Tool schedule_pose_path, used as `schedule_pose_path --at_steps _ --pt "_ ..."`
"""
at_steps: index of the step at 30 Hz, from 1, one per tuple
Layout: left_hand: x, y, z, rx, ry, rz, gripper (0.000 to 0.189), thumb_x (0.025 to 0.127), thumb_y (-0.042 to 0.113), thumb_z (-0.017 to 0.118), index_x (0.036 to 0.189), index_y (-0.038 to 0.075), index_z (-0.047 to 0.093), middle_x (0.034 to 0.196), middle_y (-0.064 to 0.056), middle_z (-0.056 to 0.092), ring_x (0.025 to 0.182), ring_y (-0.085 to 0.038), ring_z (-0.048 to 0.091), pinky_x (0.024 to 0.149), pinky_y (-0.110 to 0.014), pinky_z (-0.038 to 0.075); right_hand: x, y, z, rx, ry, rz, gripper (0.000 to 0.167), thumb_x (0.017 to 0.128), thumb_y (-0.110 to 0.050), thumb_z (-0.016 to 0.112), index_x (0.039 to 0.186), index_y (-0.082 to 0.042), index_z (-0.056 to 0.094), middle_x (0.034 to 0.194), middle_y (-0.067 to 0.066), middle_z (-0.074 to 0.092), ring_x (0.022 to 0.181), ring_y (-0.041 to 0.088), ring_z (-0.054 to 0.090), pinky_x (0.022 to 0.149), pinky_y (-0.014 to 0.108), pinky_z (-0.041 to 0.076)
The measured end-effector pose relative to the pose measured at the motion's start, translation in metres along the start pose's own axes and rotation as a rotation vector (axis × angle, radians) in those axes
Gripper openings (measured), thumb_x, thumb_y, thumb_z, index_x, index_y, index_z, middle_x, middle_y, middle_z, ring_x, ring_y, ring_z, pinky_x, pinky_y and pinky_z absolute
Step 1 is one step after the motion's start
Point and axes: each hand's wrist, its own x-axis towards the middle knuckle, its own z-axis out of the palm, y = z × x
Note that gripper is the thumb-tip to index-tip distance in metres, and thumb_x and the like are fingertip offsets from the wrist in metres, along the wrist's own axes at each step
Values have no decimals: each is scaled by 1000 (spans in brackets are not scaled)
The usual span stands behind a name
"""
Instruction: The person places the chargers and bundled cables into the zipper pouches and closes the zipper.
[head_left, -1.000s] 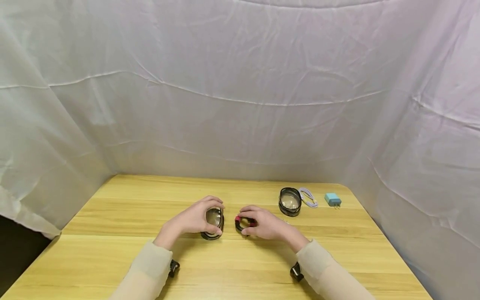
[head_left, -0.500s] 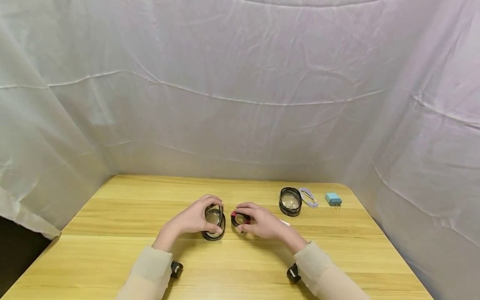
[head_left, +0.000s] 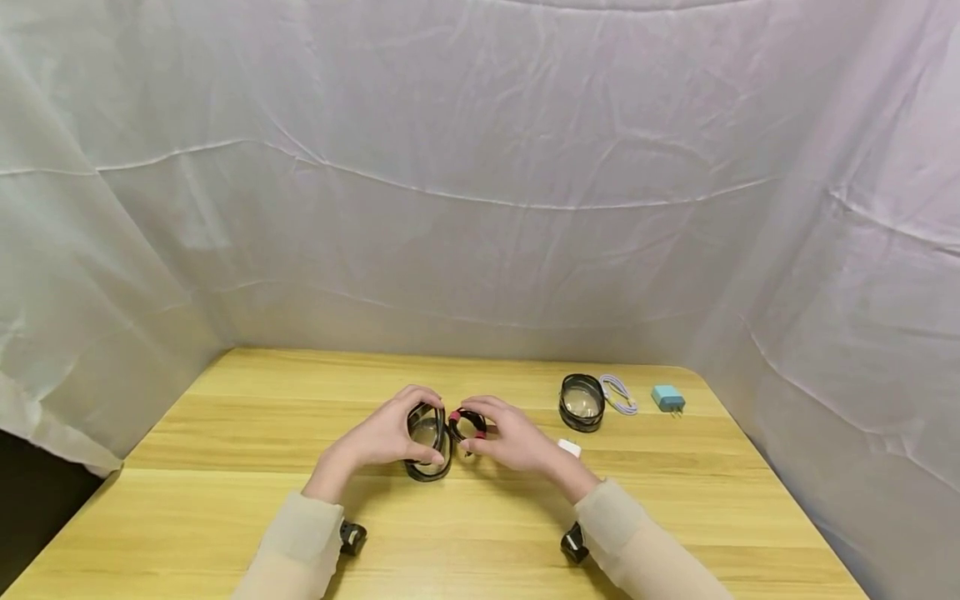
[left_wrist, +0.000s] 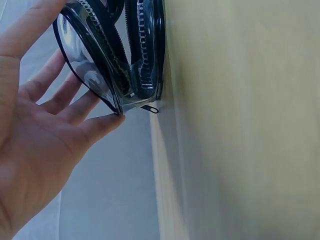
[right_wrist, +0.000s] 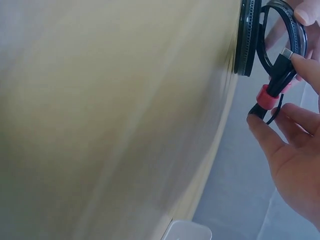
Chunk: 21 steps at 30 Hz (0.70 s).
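In the head view my left hand (head_left: 381, 433) grips the raised lid of a round clear zip pouch (head_left: 429, 476) with black trim. The left wrist view shows the pouch's zip teeth (left_wrist: 143, 45) parted and a zip pull (left_wrist: 151, 108) at its edge. From the right, my right hand (head_left: 516, 437) pinches a coiled black cable (head_left: 454, 428) between thumb and fingers, beside the pouch's open side. Red ties (right_wrist: 267, 97) bind the coil, and a metal plug (right_wrist: 286, 52) shows in the right wrist view. Whether the cable touches the pouch, I cannot tell.
A second round clear pouch (head_left: 581, 402) stands at the right on the wooden table (head_left: 480, 533). Beside it lie a coiled lilac cable (head_left: 617, 395) and a light blue charger plug (head_left: 667, 398). A white charger (head_left: 570, 447) sits behind my right wrist.
My right hand has moved left with the black cable, up to the pouch. The white charger has come into view. My left hand keeps its hold, and the pouch's lid stands farther from its base.
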Motion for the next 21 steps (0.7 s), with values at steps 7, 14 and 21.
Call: schedule_pose_path --at_steps 7,14,21 --pt "0 0 0 -35 0 -5 76 70 30 99 132 12 59 142 -8 53 137 -35 49 116 -60 36 6 -1 4 30 -27 1 69 95 -33 76 153 -6 50 158 13 47 145 34 45 120 53 34" --pt "0 2 0 -49 6 -15 79 68 34 99 132 12 58 143 -8 53 137 -36 49 116 -62 36 11 -3 9 36 -49 -12 69 94 -30 78 152 -6 51 157 12 49 143 33 47 119 52 36" --pt "0 3 0 -77 -1 -27 76 69 33 99 131 13 58 140 -9 53 136 -36 49 115 -64 36 16 -8 14 16 -75 -15 69 91 -25 81 152 -10 52 156 10 51 142 29 49 118 50 38"
